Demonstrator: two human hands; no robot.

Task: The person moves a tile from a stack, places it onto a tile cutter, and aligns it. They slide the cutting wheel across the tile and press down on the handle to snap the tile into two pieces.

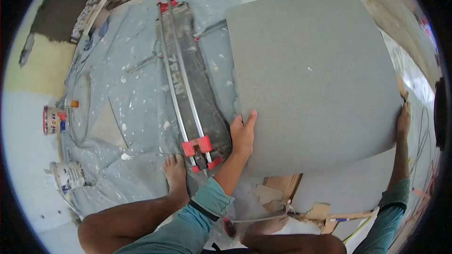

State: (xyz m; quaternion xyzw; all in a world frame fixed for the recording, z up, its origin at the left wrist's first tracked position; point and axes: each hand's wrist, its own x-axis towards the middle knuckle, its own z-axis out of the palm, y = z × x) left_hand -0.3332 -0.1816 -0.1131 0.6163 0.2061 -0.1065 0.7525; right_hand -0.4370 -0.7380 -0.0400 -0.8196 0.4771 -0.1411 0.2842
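Observation:
A large grey tile (pixel 310 75) fills the right half of the head view, with a small pale mark on its face. My left hand (pixel 243 134) is closed on its left edge near the lower corner, thumb over the upper face and the other fingers partly hidden. At the opposite edge my right hand (pixel 403 121) grips the tile, most of its fingers out of sight. Left of the tile, a manual tile cutter (pixel 181 80) with two metal rails and red end pieces lies on the floor sheet, its lower end near my left hand.
Paint-spotted blue sheeting (pixel 136 89) covers the floor. Two buckets, one printed (pixel 55 120) and one smeared white (pixel 68 176), stand by the left wall. A tile offcut (pixel 109 124) lies near them. Torn cardboard (pixel 278 190) and another grey tile (pixel 339 183) sit below the held tile; cables (pixel 423 136) run at right.

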